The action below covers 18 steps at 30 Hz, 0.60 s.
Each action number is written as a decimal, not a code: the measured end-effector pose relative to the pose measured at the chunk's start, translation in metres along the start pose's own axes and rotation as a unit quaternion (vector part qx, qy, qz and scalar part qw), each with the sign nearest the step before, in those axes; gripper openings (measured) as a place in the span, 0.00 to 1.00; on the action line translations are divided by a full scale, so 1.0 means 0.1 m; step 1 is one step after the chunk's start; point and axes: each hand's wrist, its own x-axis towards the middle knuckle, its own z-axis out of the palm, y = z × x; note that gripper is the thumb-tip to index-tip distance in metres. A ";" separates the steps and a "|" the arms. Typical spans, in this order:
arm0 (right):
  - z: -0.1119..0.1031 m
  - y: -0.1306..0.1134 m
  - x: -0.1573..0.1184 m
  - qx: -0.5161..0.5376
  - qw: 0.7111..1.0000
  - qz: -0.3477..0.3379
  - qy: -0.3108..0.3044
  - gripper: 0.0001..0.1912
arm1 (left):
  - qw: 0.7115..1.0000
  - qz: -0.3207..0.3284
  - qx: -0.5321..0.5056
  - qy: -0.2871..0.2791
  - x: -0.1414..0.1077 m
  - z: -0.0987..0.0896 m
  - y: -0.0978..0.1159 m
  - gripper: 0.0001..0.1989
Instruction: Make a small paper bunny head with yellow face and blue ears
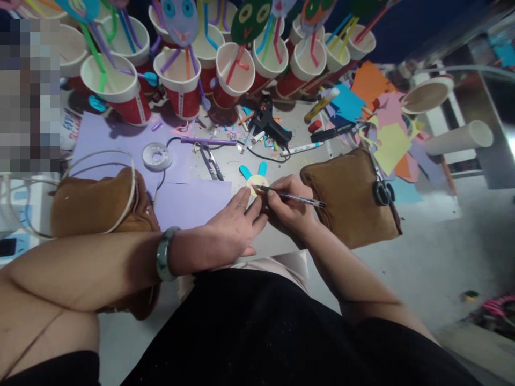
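A small yellow paper bunny face [257, 182] with two blue ears lies on the table in front of me. My right hand [292, 201] is closed around a pen [298, 198], its tip on or just over the yellow face. Flat on the table, my left hand [237, 222] has its fingers stretched out, fingertips at the lower edge of the face. Sheets of purple paper [189, 206] lie to the left of it. Just beyond the face are a pair of thread snips [211, 161] and a black glue gun [271, 123].
Paper cups [181, 80] with straws and paper faces stand along the back. Brown cushions [354, 198] flank my arms, with scissors [384, 192] on the right one. A tape roll [157, 156] is at left; coloured paper scraps [390, 145] pile up at right. A cable crosses the table.
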 end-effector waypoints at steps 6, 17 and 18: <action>0.00 0.01 0.01 0.008 1.000 -0.003 -0.006 0.04 | 1.000 -0.001 -0.003 0.005 0.00 0.01 0.00 0.45; 0.06 0.12 -0.04 0.085 0.993 -0.001 0.085 0.06 | 1.000 -0.008 -0.019 -0.011 -0.01 -0.01 0.00 0.44; 0.08 0.14 -0.04 0.106 0.986 0.008 0.125 0.07 | 1.000 -0.010 -0.021 -0.015 -0.01 -0.02 0.00 0.44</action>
